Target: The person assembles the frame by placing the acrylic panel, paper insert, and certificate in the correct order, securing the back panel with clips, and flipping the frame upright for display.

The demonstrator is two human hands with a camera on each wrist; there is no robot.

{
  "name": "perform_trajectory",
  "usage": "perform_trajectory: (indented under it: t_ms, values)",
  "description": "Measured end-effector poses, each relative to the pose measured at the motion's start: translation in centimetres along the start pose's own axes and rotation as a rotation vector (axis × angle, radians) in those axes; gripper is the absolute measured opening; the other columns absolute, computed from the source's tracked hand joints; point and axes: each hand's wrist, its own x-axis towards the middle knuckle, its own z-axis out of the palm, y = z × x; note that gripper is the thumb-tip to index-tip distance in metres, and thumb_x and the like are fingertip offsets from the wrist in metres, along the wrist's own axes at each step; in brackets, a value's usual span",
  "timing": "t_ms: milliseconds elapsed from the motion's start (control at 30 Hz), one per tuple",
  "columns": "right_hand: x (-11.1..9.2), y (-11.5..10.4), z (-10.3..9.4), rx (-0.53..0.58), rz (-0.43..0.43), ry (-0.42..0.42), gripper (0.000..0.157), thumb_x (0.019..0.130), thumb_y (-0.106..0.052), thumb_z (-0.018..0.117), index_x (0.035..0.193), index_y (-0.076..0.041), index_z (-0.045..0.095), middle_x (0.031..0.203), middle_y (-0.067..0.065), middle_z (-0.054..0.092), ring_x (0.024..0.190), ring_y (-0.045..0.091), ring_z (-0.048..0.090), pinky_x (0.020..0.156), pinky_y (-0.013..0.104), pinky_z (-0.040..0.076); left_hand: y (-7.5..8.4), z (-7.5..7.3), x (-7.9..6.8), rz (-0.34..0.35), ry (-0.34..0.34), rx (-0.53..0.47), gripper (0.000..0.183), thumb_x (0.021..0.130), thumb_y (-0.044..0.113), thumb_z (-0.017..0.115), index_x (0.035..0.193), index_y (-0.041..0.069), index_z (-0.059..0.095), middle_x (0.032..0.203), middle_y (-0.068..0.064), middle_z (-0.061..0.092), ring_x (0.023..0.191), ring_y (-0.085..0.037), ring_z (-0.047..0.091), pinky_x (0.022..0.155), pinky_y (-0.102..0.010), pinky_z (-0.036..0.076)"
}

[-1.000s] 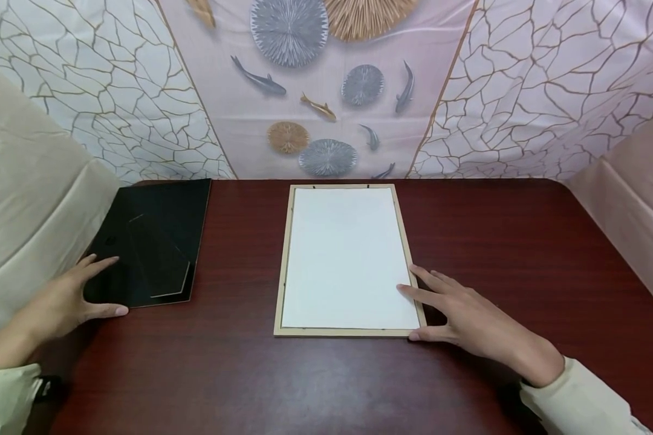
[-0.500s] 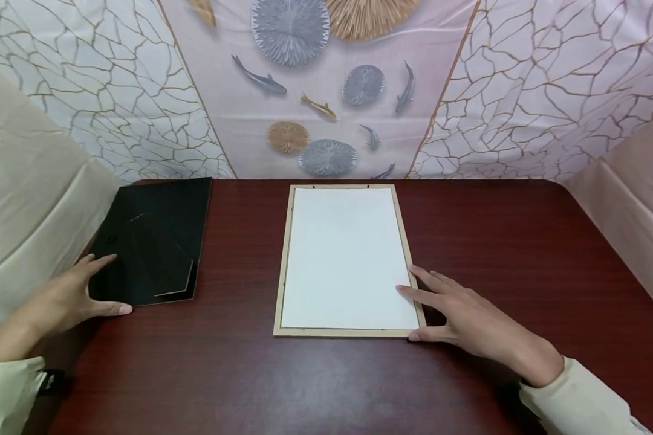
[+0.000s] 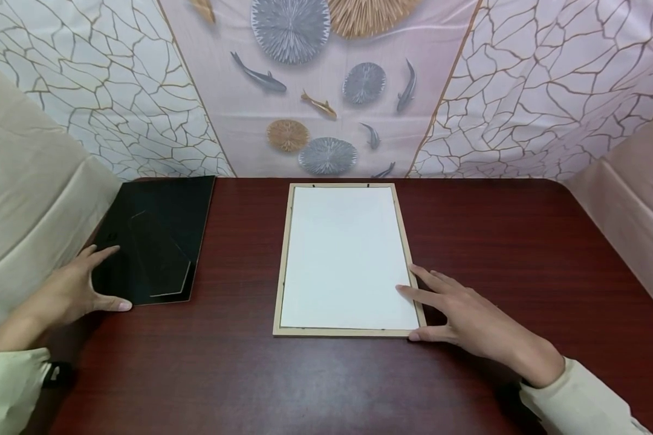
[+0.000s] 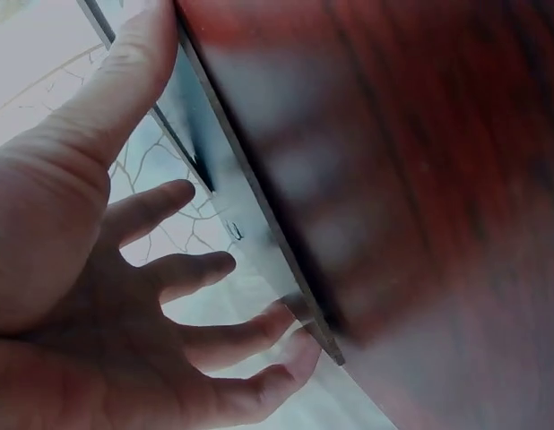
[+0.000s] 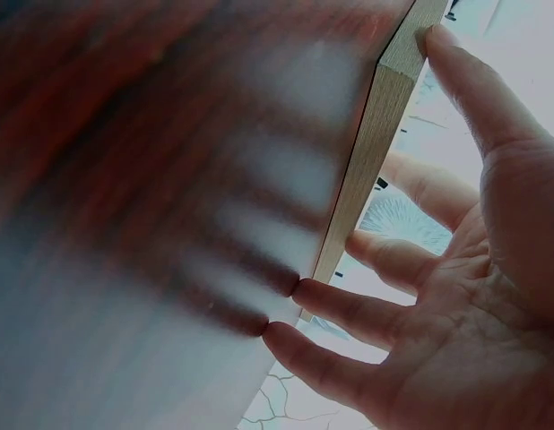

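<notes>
A black frame backing board (image 3: 163,202) with an attached easel stand (image 3: 160,257) lies at the left of the table. My left hand (image 3: 68,293) is at its near-left corner, the thumb along the near edge and the fingers spread by the left edge. In the left wrist view the board's thin edge (image 4: 259,193) runs past the thumb and fingertips. A light wooden picture frame (image 3: 283,266) lies face down in the middle, white paper (image 3: 348,260) filling it. My right hand (image 3: 473,320) touches its near-right corner, thumb at the near edge, fingertips along the right side (image 5: 376,134).
Both things lie on a dark red-brown wooden table (image 3: 326,380). Behind it hangs a patterned cloth (image 3: 326,90). Padded cream panels stand on the left (image 3: 32,193) and on the right (image 3: 631,193). Small dark tabs (image 3: 367,185) stick out along the frame's inner edge.
My left hand has shifted slightly away from me and to the right at the backing board, and the board's far edge has moved slightly too. The right hand and the picture frame have stayed put.
</notes>
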Motion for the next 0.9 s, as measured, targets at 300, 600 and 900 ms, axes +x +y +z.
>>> perform_trajectory:
  t_ms: [300, 600, 900]
  values:
    - [-0.03, -0.02, -0.04, 0.001, -0.007, 0.004, 0.07, 0.09, -0.053, 0.077, 0.151, -0.023, 0.059, 0.169, 0.016, 0.036, 0.149, 0.05, 0.04, 0.105, 0.071, 0.045, -0.37, -0.11, -0.08, 0.018, 0.008, 0.04, 0.125, 0.071, 0.044, 0.095, 0.162, -0.002, 0.022, 0.154, -0.052, 0.02, 0.133, -0.074, 0.028, 0.099, -0.081, 0.019]
    - [0.0, -0.09, -0.1, 0.004, 0.003, 0.001, 0.071, 0.09, -0.054, 0.077, 0.151, -0.024, 0.059, 0.169, 0.016, 0.036, 0.15, 0.048, 0.04, 0.104, 0.073, 0.045, -0.16, -0.18, -0.2, 0.001, 0.033, 0.001, 0.13, 0.068, 0.043, 0.097, 0.164, 0.0, 0.019, 0.158, -0.051, 0.009, 0.13, -0.078, 0.027, 0.099, -0.083, 0.017]
    - [-0.02, -0.06, -0.07, 0.003, -0.004, 0.003, 0.07, 0.09, -0.053, 0.077, 0.151, -0.023, 0.059, 0.169, 0.017, 0.036, 0.149, 0.049, 0.04, 0.105, 0.07, 0.045, 0.12, -0.09, -0.81, -0.028, 0.091, -0.006, 0.12, 0.071, 0.047, 0.095, 0.159, -0.004, 0.031, 0.162, -0.046, 0.009, 0.131, -0.073, 0.029, 0.099, -0.082, 0.027]
